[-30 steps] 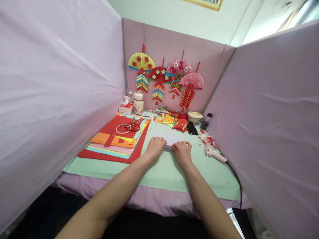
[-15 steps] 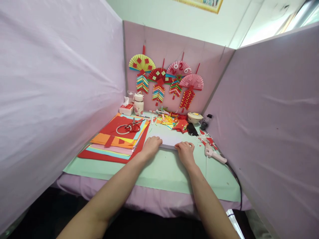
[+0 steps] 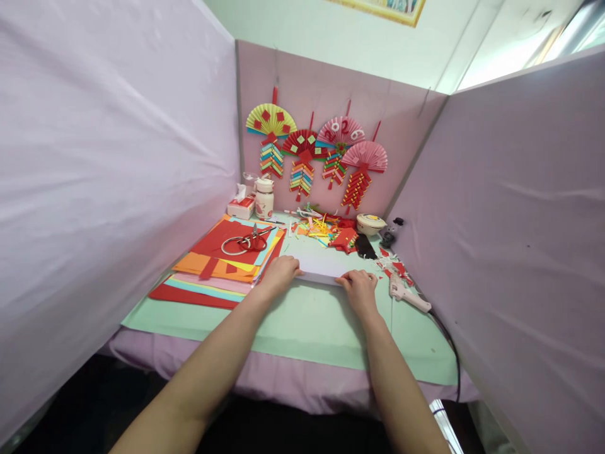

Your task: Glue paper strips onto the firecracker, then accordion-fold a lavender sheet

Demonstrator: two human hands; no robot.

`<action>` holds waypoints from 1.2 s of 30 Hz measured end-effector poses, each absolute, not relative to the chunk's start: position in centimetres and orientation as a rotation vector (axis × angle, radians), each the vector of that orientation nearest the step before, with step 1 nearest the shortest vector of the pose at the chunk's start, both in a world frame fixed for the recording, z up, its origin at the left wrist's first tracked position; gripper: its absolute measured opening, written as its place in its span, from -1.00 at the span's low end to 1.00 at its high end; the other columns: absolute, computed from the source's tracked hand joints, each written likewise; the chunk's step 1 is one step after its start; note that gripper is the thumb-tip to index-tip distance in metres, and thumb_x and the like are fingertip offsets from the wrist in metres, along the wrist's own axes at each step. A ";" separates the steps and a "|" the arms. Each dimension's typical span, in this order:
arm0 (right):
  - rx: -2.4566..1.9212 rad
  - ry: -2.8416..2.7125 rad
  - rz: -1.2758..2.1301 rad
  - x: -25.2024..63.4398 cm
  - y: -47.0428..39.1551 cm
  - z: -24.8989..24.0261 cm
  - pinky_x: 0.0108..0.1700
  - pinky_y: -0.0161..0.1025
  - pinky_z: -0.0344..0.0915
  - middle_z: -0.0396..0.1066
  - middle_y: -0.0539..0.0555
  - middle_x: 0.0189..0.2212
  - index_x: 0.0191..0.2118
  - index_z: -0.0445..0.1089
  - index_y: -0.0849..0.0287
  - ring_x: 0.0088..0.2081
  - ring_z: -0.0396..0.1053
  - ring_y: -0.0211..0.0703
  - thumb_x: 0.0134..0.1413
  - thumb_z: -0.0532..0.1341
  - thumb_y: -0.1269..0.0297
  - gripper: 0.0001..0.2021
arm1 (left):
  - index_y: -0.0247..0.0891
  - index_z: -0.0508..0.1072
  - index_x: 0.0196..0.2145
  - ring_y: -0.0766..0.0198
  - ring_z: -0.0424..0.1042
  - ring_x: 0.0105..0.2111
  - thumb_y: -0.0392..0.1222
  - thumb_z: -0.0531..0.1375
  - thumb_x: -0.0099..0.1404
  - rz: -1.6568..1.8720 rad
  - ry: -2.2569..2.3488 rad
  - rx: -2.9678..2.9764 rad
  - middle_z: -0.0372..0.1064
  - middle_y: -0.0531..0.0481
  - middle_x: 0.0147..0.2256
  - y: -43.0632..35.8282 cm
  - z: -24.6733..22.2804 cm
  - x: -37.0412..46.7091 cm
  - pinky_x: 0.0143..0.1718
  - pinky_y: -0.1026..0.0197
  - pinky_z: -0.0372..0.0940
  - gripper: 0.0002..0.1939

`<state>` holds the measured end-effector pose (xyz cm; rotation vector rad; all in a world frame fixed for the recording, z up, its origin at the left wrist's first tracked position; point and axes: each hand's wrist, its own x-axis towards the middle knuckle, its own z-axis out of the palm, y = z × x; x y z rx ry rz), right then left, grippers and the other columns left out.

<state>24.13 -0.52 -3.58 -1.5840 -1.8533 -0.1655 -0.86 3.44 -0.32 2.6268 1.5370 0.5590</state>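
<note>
A sheet of pale lilac paper (image 3: pixel 317 268) lies flat on the green-covered table, its near edge folded up in a narrow strip. My left hand (image 3: pixel 282 275) pinches the left end of that edge. At the right end my right hand (image 3: pixel 360 289) grips the same fold, fingers curled. Just left of my left hand is a stack of coloured paper (image 3: pixel 198 293) in red, orange, yellow, pink and blue. Red-handled scissors (image 3: pixel 253 241) rest on top of it, beside a silver ring (image 3: pixel 232 246).
A white glue gun (image 3: pixel 409 295) with a black cord lies at the right. Behind the sheet are paper scraps (image 3: pixel 321 227), a lidded bowl (image 3: pixel 370 224), a white bottle (image 3: pixel 264 199) and a tissue box (image 3: pixel 241 207). Paper fan decorations (image 3: pixel 340 133) hang on the back panel.
My hands have slid apart along the near edge of the paper, the left one leftward and the right one slightly rightward. More of the folded strip shows between them.
</note>
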 end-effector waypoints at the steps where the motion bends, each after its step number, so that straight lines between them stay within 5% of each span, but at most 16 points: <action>1: -1.578 -1.859 -0.151 24.2 -0.5 -3.6 -0.03 -0.09 -0.11 0.50 0.05 -0.42 -0.46 0.44 0.12 -0.24 0.32 -0.11 0.29 0.06 0.13 -0.65 | -0.30 0.49 -0.37 0.16 0.39 -0.26 -0.19 0.11 0.33 0.567 1.516 2.635 0.44 -0.12 -0.35 3.5 -0.4 -1.0 -0.22 0.18 0.21 -0.79; 7: -1.553 -1.868 -0.083 24.7 -0.3 -3.9 -0.03 -0.11 -0.10 0.50 0.05 -0.37 -0.35 0.49 0.09 -0.20 0.31 -0.11 0.28 0.02 0.30 -0.70 | -0.26 0.50 -0.28 0.16 0.37 -0.21 -0.38 0.01 0.29 0.653 1.369 2.674 0.42 -0.10 -0.28 4.0 -1.2 -2.2 -0.17 0.17 0.23 -0.73; 16: -1.599 -1.721 0.006 26.0 0.1 -3.9 -0.06 -0.10 -0.01 0.52 0.06 -0.40 -0.45 0.50 0.11 -0.24 0.34 -0.07 0.17 0.16 0.18 -0.75 | -0.28 0.51 -0.35 0.16 0.39 -0.26 -0.27 0.08 0.28 0.680 1.498 2.557 0.44 -0.11 -0.34 4.9 -1.2 -2.7 -0.18 0.17 0.24 -0.81; 24: -1.499 -1.792 0.119 26.3 0.2 -4.2 -0.07 -0.15 0.10 0.53 0.05 -0.35 -0.35 0.52 0.10 -0.21 0.38 -0.09 0.15 0.10 0.35 -0.77 | -0.27 0.50 -0.34 0.16 0.40 -0.25 -0.34 0.04 0.22 0.694 1.446 2.531 0.44 -0.11 -0.33 5.8 -2.2 -3.7 -0.19 0.19 0.25 -0.77; 36: -1.477 -1.645 0.132 26.9 0.4 -4.0 -0.10 -0.10 0.17 0.53 0.09 -0.40 -0.27 0.53 0.14 -0.28 0.37 -0.04 0.06 0.18 0.16 -0.77 | -0.25 0.51 -0.39 0.15 0.41 -0.26 -0.31 0.10 0.20 0.790 1.499 2.431 0.47 -0.08 -0.34 5.6 -1.3 -3.5 -0.20 0.19 0.27 -0.83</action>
